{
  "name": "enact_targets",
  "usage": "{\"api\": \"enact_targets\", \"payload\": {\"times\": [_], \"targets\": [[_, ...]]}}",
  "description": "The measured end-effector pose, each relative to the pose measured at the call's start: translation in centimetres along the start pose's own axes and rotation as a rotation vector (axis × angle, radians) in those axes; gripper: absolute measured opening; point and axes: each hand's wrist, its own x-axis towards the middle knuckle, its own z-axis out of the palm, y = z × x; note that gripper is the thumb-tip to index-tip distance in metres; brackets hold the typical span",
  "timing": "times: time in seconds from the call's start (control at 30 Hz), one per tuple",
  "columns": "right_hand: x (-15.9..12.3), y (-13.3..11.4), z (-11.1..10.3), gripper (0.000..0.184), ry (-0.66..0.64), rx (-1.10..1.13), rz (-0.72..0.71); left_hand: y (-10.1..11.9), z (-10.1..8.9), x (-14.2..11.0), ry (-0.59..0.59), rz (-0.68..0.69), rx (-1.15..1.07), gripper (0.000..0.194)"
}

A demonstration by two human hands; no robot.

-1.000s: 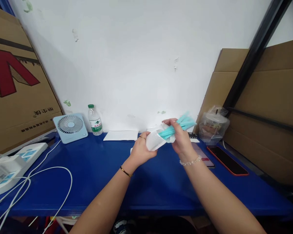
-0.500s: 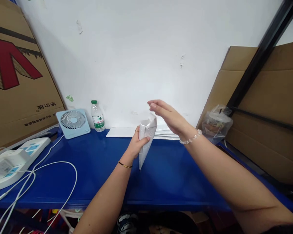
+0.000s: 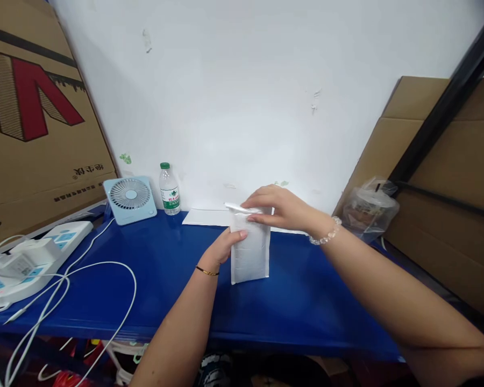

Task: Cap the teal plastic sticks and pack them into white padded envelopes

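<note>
A white padded envelope [image 3: 250, 255] stands upright over the middle of the blue table, its lower edge towards me. My left hand [image 3: 221, 248] grips its left side, thumb across the front and the other fingers hidden behind. Across the top edge lies my right hand [image 3: 284, 208], with fingers over the folded flap and thumb against the front, pinching it. The flap is bent down at the top, so the inside of the envelope is hidden. No teal strips show.
Along the wall lie flat white envelopes [image 3: 205, 217]. To the left are a water bottle [image 3: 170, 191], a blue fan [image 3: 130, 200], a power strip [image 3: 70, 236] and loose white cables [image 3: 134, 290]. A bagged cup [image 3: 369, 209] stands right, beside cardboard [image 3: 391, 123].
The teal strips in my right hand have gone out of sight. The envelope has turned upright with its front facing me, and my right hand has come down onto its flap.
</note>
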Motion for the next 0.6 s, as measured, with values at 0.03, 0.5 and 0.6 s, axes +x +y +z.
{"api": "enact_targets", "payload": {"times": [0.03,0.5,0.6], "targets": [[0.3,0.1,-0.4,0.023,-0.065,0.026,0.04,0.1,0.1,0.0,0.014,-0.011,0.039,0.051],[0.4,0.5,-0.7,0.023,0.128,-0.167,0.127,0.5,1.2,0.5,0.217,0.111,0.191,0.035],[0.6,0.3,-0.5,0.024,-0.053,-0.069,0.124,0.6,1.3,0.5,0.193,0.117,0.21,0.035]]}}
